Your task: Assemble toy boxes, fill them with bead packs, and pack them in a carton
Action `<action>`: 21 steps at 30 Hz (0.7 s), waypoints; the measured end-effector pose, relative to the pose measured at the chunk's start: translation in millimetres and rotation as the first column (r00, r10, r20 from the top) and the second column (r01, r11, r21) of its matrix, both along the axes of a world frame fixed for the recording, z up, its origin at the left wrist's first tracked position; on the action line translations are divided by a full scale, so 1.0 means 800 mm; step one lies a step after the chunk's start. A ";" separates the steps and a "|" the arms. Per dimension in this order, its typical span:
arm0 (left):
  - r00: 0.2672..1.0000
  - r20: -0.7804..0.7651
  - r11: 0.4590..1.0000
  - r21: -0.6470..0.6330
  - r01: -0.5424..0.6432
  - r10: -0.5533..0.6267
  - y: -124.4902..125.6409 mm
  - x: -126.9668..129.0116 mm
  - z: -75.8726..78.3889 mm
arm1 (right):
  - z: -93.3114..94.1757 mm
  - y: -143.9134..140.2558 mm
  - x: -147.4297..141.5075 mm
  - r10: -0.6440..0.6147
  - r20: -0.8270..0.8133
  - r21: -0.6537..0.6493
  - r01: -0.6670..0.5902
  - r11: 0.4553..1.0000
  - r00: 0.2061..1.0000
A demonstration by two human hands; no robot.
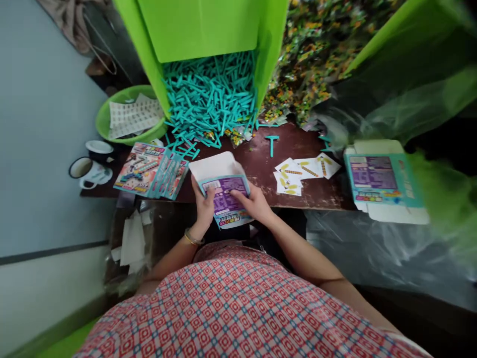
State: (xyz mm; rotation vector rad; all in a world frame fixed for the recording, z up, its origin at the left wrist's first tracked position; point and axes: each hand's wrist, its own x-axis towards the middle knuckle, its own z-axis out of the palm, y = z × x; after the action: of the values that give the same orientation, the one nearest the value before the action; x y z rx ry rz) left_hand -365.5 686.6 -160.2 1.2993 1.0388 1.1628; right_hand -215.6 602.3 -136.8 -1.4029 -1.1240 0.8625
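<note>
A teal and purple cardboard box (229, 199), its white end flap standing up at the far end, is held over the table's front edge. My left hand (204, 206) grips its left side, thumb on the printed face. From the right, my right hand (255, 203) closes round the other side with its thumb pressed on the purple panel. Whether anything is inside the box is hidden. Left of it lies an overlapping row of printed leaflets (139, 169). To the right are several white cards (298, 171) and a single teal T-shaped plastic piece (272, 144).
A green bin (147, 49) spills many teal pieces (212, 94) onto the dark table (257, 161). Small colourful packets (309, 74) heap at the back right. Flattened boxes (385, 181) lie far right. An enamel mug (89, 171) and green basket (102, 122) stand left.
</note>
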 end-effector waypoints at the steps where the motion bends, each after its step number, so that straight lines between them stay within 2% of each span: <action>1: 1.000 -0.025 0.998 0.069 0.008 -0.006 0.003 -0.005 0.002 | -0.008 -0.003 -0.004 0.010 -0.029 -0.007 -0.010 1.000 1.000; 2: 0.998 -0.056 0.991 0.132 0.016 -0.009 0.005 -0.011 0.004 | -0.017 -0.007 -0.006 -0.012 -0.039 -0.006 0.012 1.000 0.999; 4: 0.989 -0.143 0.975 0.215 0.062 -0.032 0.005 -0.022 0.008 | -0.035 -0.014 -0.007 -0.138 0.001 0.033 0.138 0.990 0.990; 7: 0.951 -0.275 0.947 0.243 0.209 -0.139 -0.001 -0.030 0.012 | -0.051 -0.020 -0.003 -0.332 0.083 0.111 0.322 0.940 0.940; 9: 0.937 -0.280 0.928 0.247 0.279 -0.207 -0.005 -0.030 0.017 | -0.049 -0.021 0.002 -0.347 0.105 0.110 0.336 0.935 0.932; 12: 0.959 -0.196 0.943 0.222 0.246 -0.204 -0.004 -0.024 0.029 | -0.033 -0.019 0.008 -0.304 0.123 0.078 0.296 0.952 0.945; 15: 0.980 -0.096 0.982 0.056 0.178 -0.172 0.001 -0.018 0.037 | -0.012 -0.023 0.007 -0.243 0.150 0.075 0.234 0.969 0.958; 17: 0.983 0.054 0.975 -0.133 0.180 -0.174 0.007 -0.018 0.037 | -0.004 -0.028 0.004 -0.183 0.166 0.084 0.171 0.982 0.969; 19: 0.955 0.234 0.906 -0.338 0.256 -0.182 0.015 -0.022 0.035 | -0.002 -0.030 0.003 -0.122 0.191 0.081 0.108 0.991 0.974; 21: 0.911 0.350 0.781 -0.496 0.379 -0.220 0.025 -0.027 0.032 | -0.003 -0.023 0.010 -0.045 0.228 0.055 0.033 0.998 0.973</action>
State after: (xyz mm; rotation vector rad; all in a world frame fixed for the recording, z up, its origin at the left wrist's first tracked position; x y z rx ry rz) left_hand -387.0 706.7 -134.7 0.7705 0.8329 0.6874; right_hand -207.3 583.6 -139.6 -1.5051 -1.2789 0.6507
